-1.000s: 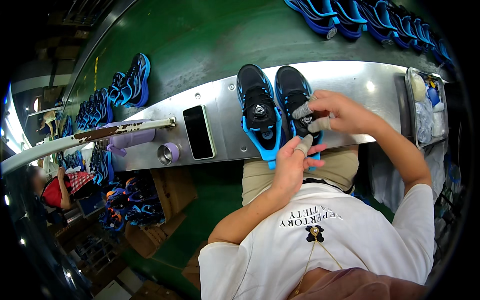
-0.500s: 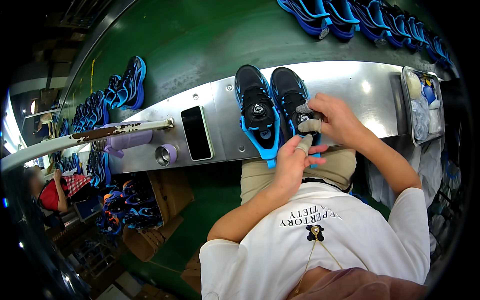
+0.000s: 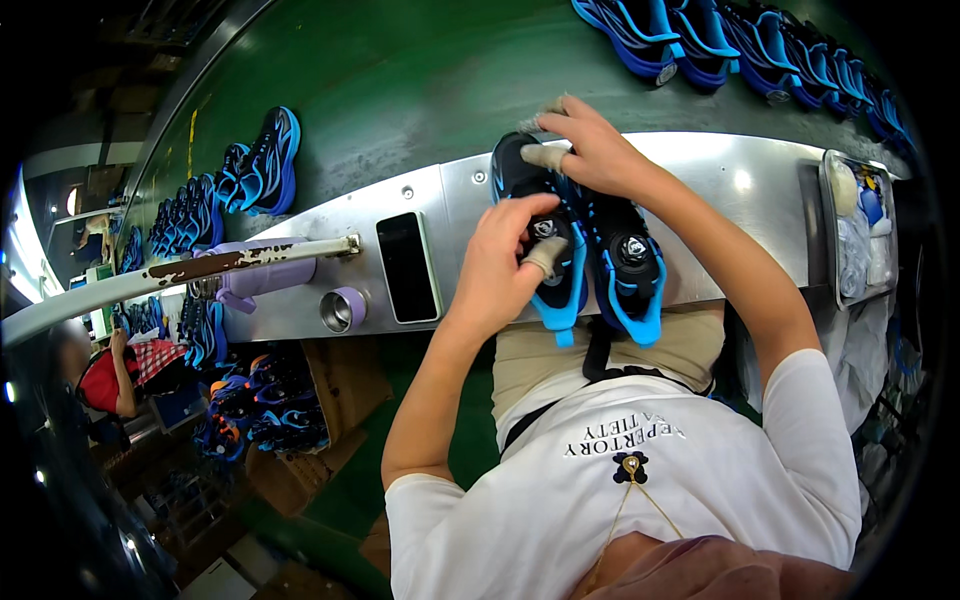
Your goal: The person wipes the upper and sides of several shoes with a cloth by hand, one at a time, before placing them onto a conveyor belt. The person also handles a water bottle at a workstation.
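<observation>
Two black-and-blue sneakers with round dials stand side by side at the bench edge, toes pointing away. My left hand is curled at the left sneaker, its thumb and fingers on either side of the dial. Over that shoe's toe is my right hand, its thumb and forefinger spread apart; whether it touches the toe I cannot tell. Pale coverings sit on several fingertips. Below my right forearm stands the right sneaker, its dial in plain sight and its toe partly hidden.
A phone, a lilac-and-steel cup and a lilac bottle are left on the metal bench. A chipped white bar crosses there. More sneakers line the green surface. A tray stands right; a person sits far left.
Both hands have left the right sneaker's dial for the left sneaker. My right hand moved away and left to the toe, my left hand leftward to the dial.
</observation>
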A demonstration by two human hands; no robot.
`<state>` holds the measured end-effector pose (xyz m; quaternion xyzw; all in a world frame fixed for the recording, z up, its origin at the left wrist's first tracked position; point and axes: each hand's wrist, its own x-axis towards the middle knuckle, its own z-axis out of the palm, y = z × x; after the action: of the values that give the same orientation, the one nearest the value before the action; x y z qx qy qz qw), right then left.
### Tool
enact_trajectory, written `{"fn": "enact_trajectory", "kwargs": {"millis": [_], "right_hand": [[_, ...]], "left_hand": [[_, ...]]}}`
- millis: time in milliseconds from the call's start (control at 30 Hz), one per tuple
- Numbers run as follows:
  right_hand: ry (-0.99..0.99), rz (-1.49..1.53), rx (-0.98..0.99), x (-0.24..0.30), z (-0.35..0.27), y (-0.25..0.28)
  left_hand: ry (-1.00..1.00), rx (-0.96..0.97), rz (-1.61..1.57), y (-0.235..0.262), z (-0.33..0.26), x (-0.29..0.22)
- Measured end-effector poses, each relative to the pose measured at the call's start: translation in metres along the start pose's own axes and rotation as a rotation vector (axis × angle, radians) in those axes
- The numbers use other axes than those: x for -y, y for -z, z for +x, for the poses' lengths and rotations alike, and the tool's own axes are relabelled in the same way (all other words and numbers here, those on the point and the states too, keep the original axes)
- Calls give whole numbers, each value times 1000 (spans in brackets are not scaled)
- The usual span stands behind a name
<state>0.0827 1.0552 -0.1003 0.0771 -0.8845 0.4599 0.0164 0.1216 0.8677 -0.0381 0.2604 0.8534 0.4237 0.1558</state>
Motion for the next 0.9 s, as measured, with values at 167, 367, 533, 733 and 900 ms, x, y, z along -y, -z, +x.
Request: {"fn": "enact_trajectory", "kwargs": {"millis": [167,367,533,733,900], "right_hand": [[36,-38,34,-18,32,-44],[5,-109,53,-11,32,-52],[13,-117,32,-14,31,-56],[9,-112,45,-15,34,-58],[32,-125,34,-15,33,-58]], "left_hand": [[99,135,-201,8,8,19],[78,28,8,8,9,18],[12,113,-42,8,7,17],[-96,148,-86,14,6,18],[101,125,39,13,7,16]]}}
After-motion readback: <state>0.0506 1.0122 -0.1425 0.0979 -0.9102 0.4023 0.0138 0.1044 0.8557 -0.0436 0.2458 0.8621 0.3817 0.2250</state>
